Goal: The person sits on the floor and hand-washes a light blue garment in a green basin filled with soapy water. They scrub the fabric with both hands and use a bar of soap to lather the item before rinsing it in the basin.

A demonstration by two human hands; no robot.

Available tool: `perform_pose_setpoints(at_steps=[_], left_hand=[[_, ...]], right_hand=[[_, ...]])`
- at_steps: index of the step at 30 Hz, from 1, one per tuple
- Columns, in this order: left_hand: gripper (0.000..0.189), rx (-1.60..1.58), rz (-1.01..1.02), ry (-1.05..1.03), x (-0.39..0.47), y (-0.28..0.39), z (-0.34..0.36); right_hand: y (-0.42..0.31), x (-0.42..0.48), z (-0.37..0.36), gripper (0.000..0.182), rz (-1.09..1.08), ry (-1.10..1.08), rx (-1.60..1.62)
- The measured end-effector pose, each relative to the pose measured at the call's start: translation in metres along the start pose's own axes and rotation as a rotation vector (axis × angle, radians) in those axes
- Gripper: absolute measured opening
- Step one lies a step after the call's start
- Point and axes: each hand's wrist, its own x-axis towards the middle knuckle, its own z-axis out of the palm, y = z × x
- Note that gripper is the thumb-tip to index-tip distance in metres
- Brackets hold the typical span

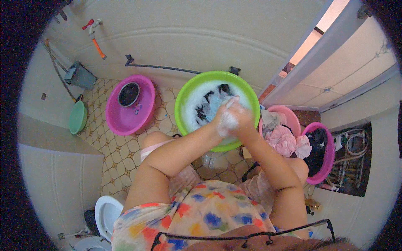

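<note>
My left hand (pixel 224 114) and my right hand (pixel 244 117) are pressed together above a lime-green plastic basin (pixel 185 131). White lather covers parts of both hands and the left wrist. Whether a piece of cloth is squeezed between them is hidden by fingers and foam. Sudsy water (pixel 190 108) fills the basin. In it lies light-blue and black fabric (pixel 209 105), partly under the suds, just beyond my hands.
To the left, a magenta basin (pixel 125 120) holds a dark round bowl (pixel 128 94). Pink clothes (pixel 280 139) heap over a pink basin (pixel 287 113) at right, beside another magenta tub (pixel 328 157) with dark fabric. A green basin (pixel 78 117) and grey bin (pixel 80 76) stand far left.
</note>
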Motion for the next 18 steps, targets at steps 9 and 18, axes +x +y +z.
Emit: perform_pose_setpoints(at_steps=[9, 18], left_hand=[[0.035, 0.374, 0.146, 0.718, 0.004, -0.003, 0.046], [0.035, 0.332, 0.113, 0.651, 0.004, -0.018, 0.044]], right_hand=[[-0.009, -0.003, 0.002, 0.008, -0.022, -0.006, -0.088], [0.014, 0.011, -0.014, 0.012, 0.369, -0.086, -0.005]])
